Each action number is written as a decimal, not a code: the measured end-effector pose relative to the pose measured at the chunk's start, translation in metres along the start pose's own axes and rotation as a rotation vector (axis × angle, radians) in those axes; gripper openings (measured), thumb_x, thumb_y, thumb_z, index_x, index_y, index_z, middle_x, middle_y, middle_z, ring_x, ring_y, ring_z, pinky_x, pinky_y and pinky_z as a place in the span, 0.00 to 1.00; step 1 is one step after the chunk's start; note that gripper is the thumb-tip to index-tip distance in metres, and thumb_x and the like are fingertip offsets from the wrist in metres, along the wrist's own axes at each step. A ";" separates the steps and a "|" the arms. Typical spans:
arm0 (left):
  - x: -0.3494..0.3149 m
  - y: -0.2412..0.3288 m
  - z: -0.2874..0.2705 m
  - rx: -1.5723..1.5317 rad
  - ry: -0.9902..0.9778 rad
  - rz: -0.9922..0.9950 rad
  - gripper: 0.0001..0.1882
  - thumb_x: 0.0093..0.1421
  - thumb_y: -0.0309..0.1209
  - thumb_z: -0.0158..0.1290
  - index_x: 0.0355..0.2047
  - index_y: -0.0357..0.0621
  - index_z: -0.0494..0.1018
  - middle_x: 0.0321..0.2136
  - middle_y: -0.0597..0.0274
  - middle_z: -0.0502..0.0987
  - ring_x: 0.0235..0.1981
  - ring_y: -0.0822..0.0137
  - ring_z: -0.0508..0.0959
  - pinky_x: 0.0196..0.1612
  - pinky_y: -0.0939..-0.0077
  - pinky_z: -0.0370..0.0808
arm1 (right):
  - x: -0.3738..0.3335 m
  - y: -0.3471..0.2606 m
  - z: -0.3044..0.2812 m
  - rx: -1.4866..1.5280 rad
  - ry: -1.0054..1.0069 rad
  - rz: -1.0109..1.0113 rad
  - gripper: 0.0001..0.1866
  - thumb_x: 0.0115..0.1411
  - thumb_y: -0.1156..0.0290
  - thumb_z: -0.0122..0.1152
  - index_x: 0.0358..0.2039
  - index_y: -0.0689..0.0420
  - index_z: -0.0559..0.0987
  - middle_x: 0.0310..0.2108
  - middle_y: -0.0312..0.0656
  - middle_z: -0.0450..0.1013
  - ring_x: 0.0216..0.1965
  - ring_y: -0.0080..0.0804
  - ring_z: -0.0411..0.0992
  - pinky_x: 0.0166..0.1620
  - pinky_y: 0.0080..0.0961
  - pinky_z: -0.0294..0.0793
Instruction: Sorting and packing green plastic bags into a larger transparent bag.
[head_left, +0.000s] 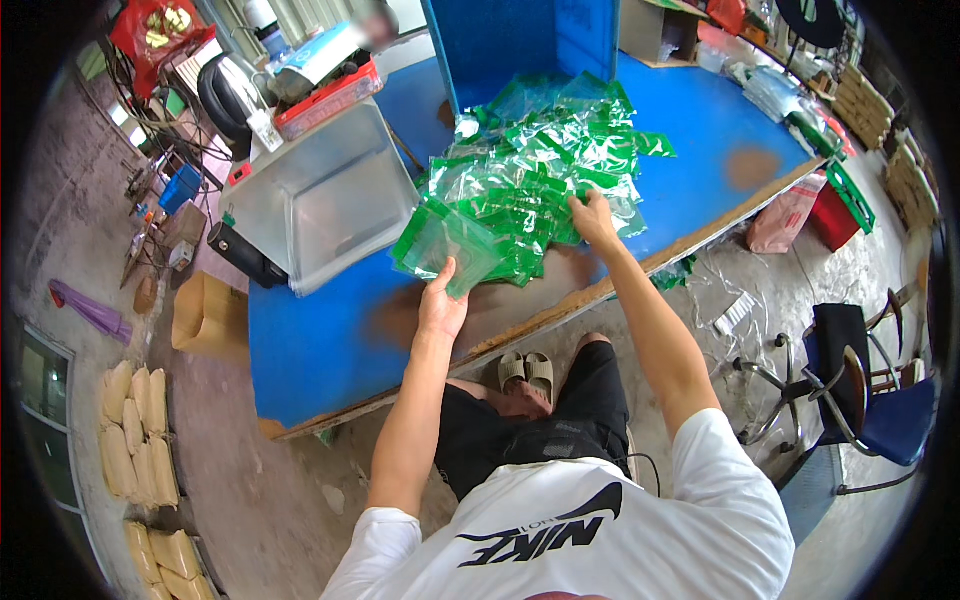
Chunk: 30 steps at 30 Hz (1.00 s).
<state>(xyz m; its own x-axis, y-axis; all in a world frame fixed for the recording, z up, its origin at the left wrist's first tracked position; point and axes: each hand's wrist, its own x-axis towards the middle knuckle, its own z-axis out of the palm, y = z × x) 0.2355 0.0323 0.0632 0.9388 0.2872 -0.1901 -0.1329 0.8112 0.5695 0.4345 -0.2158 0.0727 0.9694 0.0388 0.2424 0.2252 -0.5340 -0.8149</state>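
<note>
Scuffed blue wooden tabletop (320, 350) under my left hand (441, 303), pinching flat green-and-clear plastic pouches (452, 240) at the shiny green plastic heap's (530, 185) near-left edge, so best square those up and grab singles with my right hand (593, 216), curled at its right, can't tell if holding.

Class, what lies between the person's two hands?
In the head view, part of a heap of green-and-clear plastic packets lies between the left hand and right hand.

White T-shirt (650, 530); black shorts (560, 430)
</note>
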 end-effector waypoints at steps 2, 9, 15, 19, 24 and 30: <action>0.014 0.005 0.000 0.041 -0.013 -0.001 0.20 0.62 0.28 0.61 0.54 0.43 0.73 0.51 0.62 0.78 0.54 0.64 0.76 0.62 0.66 0.72 | -0.013 -0.016 0.009 0.499 -0.080 0.378 0.36 0.58 0.49 0.69 0.54 0.70 0.75 0.46 0.53 0.79 0.46 0.40 0.77 0.49 0.37 0.74; 0.046 0.005 0.011 0.119 -0.032 -0.065 0.18 0.63 0.28 0.60 0.53 0.42 0.73 0.50 0.61 0.79 0.53 0.62 0.77 0.61 0.65 0.74 | -0.048 -0.031 0.057 0.519 -0.284 0.160 0.25 0.54 0.68 0.74 0.51 0.62 0.79 0.45 0.42 0.80 0.44 0.31 0.77 0.48 0.31 0.76; -0.007 0.025 -0.009 0.089 0.023 0.016 0.19 0.64 0.28 0.59 0.54 0.41 0.72 0.52 0.58 0.78 0.53 0.61 0.79 0.58 0.66 0.77 | -0.055 -0.045 0.036 0.594 -0.201 0.204 0.22 0.53 0.77 0.71 0.49 0.66 0.77 0.41 0.45 0.80 0.37 0.31 0.78 0.40 0.31 0.81; -0.078 0.042 -0.032 0.082 0.137 -0.023 0.17 0.65 0.28 0.59 0.53 0.42 0.73 0.49 0.59 0.79 0.52 0.62 0.79 0.58 0.64 0.76 | -0.030 -0.071 -0.063 0.280 -0.201 0.110 0.24 0.55 0.75 0.71 0.52 0.65 0.76 0.42 0.43 0.79 0.38 0.30 0.77 0.41 0.29 0.80; -0.142 0.037 -0.023 -0.040 0.170 -0.146 0.16 0.67 0.31 0.57 0.52 0.41 0.72 0.49 0.58 0.79 0.48 0.62 0.81 0.52 0.66 0.82 | 0.001 -0.132 -0.130 -0.226 -0.167 -0.321 0.28 0.48 0.71 0.72 0.50 0.67 0.76 0.39 0.61 0.79 0.39 0.49 0.81 0.42 0.37 0.80; -0.159 0.007 -0.033 -0.149 0.118 -0.170 0.16 0.67 0.32 0.57 0.52 0.41 0.72 0.48 0.57 0.79 0.48 0.60 0.82 0.48 0.65 0.85 | -0.045 -0.182 -0.022 -0.027 -0.657 0.188 0.42 0.64 0.41 0.58 0.61 0.69 0.67 0.45 0.64 0.77 0.43 0.58 0.79 0.48 0.44 0.77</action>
<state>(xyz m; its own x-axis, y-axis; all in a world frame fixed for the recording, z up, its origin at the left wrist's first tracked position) 0.0751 0.0094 0.0710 0.9094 0.1903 -0.3699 -0.0295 0.9165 0.3989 0.3477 -0.1395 0.2217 0.8519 0.4437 -0.2782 0.0533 -0.6019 -0.7968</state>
